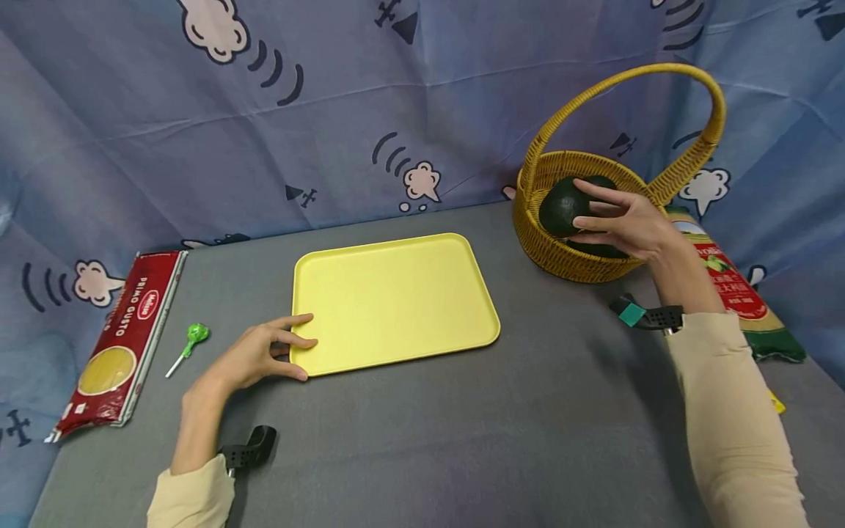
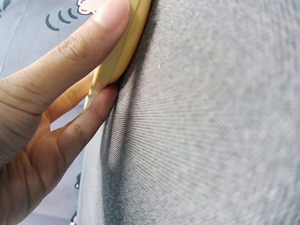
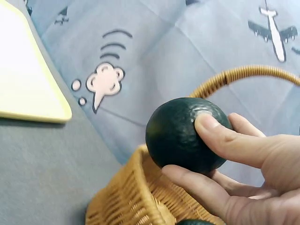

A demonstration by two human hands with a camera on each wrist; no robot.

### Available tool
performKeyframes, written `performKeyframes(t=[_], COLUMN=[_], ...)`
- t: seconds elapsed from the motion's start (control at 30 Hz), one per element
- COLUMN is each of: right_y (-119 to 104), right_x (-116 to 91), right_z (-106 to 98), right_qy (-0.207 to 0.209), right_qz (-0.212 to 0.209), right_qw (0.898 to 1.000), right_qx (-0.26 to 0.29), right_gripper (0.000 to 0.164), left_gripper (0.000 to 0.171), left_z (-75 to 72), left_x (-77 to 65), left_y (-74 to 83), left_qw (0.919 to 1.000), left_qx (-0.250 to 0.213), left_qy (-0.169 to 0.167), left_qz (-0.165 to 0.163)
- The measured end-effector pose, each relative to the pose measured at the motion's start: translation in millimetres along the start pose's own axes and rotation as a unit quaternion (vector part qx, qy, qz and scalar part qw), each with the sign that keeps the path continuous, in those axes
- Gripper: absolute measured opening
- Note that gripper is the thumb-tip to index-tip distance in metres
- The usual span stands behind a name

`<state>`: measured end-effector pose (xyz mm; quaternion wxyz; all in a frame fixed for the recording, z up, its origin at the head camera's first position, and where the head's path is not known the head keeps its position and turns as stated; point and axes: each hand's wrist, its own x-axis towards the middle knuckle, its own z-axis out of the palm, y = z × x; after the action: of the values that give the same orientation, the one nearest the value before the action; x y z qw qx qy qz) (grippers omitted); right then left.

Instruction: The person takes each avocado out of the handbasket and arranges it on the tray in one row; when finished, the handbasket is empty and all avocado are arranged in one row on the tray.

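Pinching a dark green fruit [image 3: 180, 133], the right hand [image 1: 623, 224] has thumb and fingers set around it, spread only as wide as its round body. The fruit is at the mouth of the basket [image 1: 561, 257], beneath the arched handle [image 1: 623, 77], and more dark fruits [image 1: 597, 250] show inside the basket. The left hand [image 1: 254, 356] holds the near left corner of the yellow tray [image 1: 396, 304], its thumb against the near edge and its fingers, a little bent and parted, at the left rim. The tray lies flat on a grey cloth-covered table [image 1: 422, 440], well apart from the basket. On the left, a green lollipop [image 1: 196, 334] with a white stick lies near a red pack [image 1: 125, 337] at the table's edge; on the right, a red and green bag [image 1: 733, 286] lies beside the basket, partly hidden by the arm. Behind stands a creased blue curtain [image 1: 462, 110], printed with clouds, curved lines and planes. Both arms wear cream sleeves [image 1: 739, 411] and black wrist straps [image 1: 249, 449].
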<state>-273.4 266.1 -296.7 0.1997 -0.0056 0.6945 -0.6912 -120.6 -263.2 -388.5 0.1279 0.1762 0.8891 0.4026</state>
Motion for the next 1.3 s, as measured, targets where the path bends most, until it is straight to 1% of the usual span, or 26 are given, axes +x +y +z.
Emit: performKeyframes(t=[0.17,0.27,0.37,0.47,0.6,0.8,0.9,1.17,1.3], right_y=[-1.3,-1.7,-0.8,3.1,11.8,26.6,33.5,45.6,50.1], right_x=[-10.0,-12.8,-11.0,-4.7,5.7,23.0,33.0,55.8,63.4], right_z=[11.9,21.2,32.5,43.0,54.4,67.3,75.0,103.2,115.4], right_qy=[-0.03,-0.047,-0.058,-0.08,-0.105,-0.143,-0.162,-0.206,-0.219], right_qz=[-0.014,-0.028,-0.043,-0.056,-0.059,-0.067,-0.073,-0.066,-0.06], right_qw=[0.999,0.998,0.997,0.995,0.993,0.987,0.984,0.976,0.974], right_qx=[0.017,0.01,0.0,0.004,0.014,0.022,0.016,-0.001,0.007], right_gripper=[0.07,0.069,0.068,0.068,0.068,0.067,0.067,0.069,0.068], left_gripper=[0.049,0.049,0.049,0.049,0.049,0.049,0.049,0.048,0.048], left_z=[0.0,-0.1,-0.4,-0.7,-0.6,0.9,0.5,0.0,0.7], left_x=[-0.2,-0.1,-0.3,-0.5,-0.7,0.8,1.0,0.8,0.2], left_y=[-0.7,-1.0,-0.8,-0.5,-0.1,-0.3,0.5,1.0,1.4], left_qw=[1.0,0.9999,0.9999,0.9999,0.9999,1.0,0.9999,0.9999,0.9998], left_qx=[-0.006,-0.01,-0.01,-0.01,-0.012,0.005,0.011,0.015,0.019], left_qy=[-0.001,-0.002,-0.002,-0.001,-0.002,-0.001,-0.001,0.002,0.003], left_qz=[0.004,0.008,0.008,0.008,0.007,0.002,0.002,0.004,0.002])
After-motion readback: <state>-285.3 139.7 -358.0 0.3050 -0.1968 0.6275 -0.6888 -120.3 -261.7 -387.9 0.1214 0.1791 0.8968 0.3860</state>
